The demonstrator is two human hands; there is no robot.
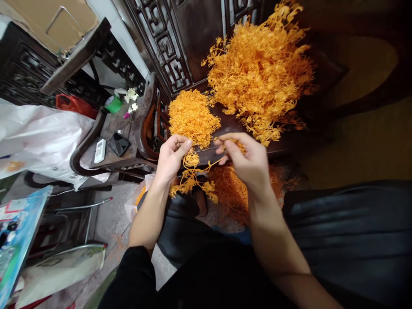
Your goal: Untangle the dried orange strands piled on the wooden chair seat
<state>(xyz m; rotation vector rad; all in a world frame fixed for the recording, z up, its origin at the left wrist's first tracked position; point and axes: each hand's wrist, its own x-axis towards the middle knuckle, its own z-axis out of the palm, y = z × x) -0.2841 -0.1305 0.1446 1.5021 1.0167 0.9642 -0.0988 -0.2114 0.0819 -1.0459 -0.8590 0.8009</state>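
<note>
My left hand and my right hand are both closed on one orange plastic flower sprig, which hangs between them over my lap. The left fingers pinch it near a flower head; the right fingers pinch its thin stem. Just beyond my hands, on a dark wooden bench, lies a small dense heap of orange flower pieces. A much larger loose heap of orange sprigs rests behind it to the right. More orange pieces lie below the bench edge, under my right hand.
To the left, a side table carries a white remote, a black phone, a green cup and white flowers. A big white plastic bag lies at far left. Carved dark wood furniture stands behind.
</note>
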